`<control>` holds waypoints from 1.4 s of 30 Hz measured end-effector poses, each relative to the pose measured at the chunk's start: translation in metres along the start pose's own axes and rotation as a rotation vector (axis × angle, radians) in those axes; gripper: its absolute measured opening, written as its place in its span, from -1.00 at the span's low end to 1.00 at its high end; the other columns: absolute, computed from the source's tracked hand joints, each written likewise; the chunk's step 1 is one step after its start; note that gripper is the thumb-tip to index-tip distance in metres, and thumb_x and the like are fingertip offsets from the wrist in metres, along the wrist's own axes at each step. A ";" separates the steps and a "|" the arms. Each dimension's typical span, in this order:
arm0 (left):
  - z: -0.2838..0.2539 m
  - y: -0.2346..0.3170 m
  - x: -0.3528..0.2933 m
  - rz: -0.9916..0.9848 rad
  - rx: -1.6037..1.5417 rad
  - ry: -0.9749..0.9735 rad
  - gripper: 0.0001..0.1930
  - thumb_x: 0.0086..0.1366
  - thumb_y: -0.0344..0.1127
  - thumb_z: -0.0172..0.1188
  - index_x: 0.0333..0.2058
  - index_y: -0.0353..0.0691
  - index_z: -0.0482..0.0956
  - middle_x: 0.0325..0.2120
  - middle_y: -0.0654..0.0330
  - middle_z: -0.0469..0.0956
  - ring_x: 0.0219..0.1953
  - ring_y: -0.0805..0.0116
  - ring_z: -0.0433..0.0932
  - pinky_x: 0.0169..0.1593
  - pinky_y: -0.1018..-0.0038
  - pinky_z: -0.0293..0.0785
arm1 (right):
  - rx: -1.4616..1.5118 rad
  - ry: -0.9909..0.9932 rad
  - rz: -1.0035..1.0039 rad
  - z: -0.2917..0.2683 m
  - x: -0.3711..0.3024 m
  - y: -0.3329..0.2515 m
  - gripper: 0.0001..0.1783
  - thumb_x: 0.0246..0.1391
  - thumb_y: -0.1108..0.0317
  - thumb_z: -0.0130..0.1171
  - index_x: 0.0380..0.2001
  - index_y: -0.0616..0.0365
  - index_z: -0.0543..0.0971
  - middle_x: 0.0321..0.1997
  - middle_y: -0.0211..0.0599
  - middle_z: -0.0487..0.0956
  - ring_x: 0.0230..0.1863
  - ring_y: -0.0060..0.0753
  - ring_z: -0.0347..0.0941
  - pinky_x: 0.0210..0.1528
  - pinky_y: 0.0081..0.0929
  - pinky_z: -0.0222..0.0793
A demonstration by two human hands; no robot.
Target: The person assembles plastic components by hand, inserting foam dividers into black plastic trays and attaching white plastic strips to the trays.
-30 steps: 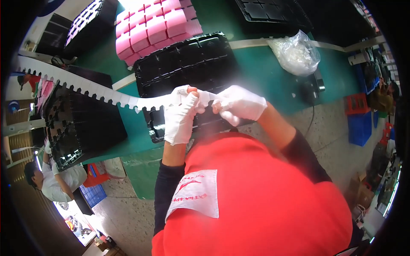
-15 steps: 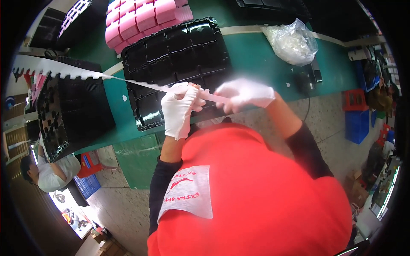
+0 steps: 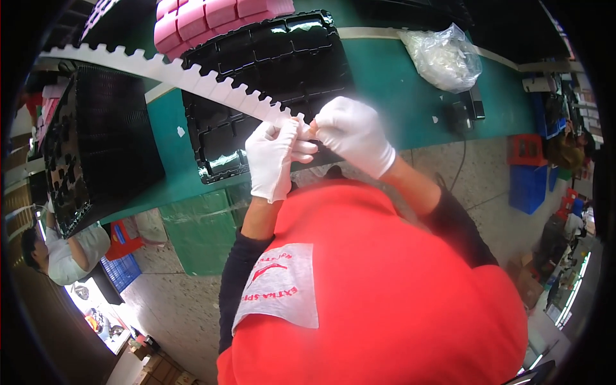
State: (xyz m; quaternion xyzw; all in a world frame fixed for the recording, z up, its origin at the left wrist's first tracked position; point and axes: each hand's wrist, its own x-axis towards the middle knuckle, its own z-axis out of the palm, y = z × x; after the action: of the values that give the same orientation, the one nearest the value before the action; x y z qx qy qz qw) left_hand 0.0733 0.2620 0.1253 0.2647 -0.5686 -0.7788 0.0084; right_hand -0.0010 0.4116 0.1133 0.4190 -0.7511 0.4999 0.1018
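Note:
A long white strip point(image 3: 212, 88) with a notched upper edge slants from the far left down to my hands, above the black compartmented tray point(image 3: 269, 67). My gloved left hand point(image 3: 271, 160) pinches it close to its near end, thumb against fingers. At that same end my gloved right hand point(image 3: 356, 131) is closed, fingertips together and almost touching the left ones. Whether the right fingers hold the strip itself or a small piece at its tip is hidden by the glove. The tray lies on the green table point(image 3: 398, 109) just beyond my hands.
Pink foam blocks point(image 3: 199, 22) sit behind the tray. A clear plastic bag point(image 3: 443, 61) of pale pieces and a small black device point(image 3: 475, 102) lie to the right. Stacked black trays point(image 3: 119, 128) stand at the left. Beyond them a person point(image 3: 83, 253) works.
My right hand has come in from the right to meet the left at the strip's end. The strip has turned its broad side to view and its far part has risen.

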 end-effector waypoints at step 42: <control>0.003 -0.092 0.033 0.901 1.339 -0.323 -0.54 0.00 -0.17 0.28 -0.08 -0.17 0.50 -0.10 0.20 0.42 0.02 0.22 0.37 0.00 0.24 0.26 | -0.489 -0.185 0.458 -0.005 -0.059 0.066 -0.93 -0.17 0.35 0.23 -0.54 0.04 0.65 0.15 -0.22 0.45 0.11 -0.09 0.36 0.13 -0.25 0.29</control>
State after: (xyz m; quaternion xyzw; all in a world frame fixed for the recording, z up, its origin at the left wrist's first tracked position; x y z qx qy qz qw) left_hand 0.0699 0.2869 0.0308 -0.1554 -0.9587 -0.2251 0.0786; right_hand -0.0131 0.4566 0.0383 0.2463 -0.9292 0.2750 0.0159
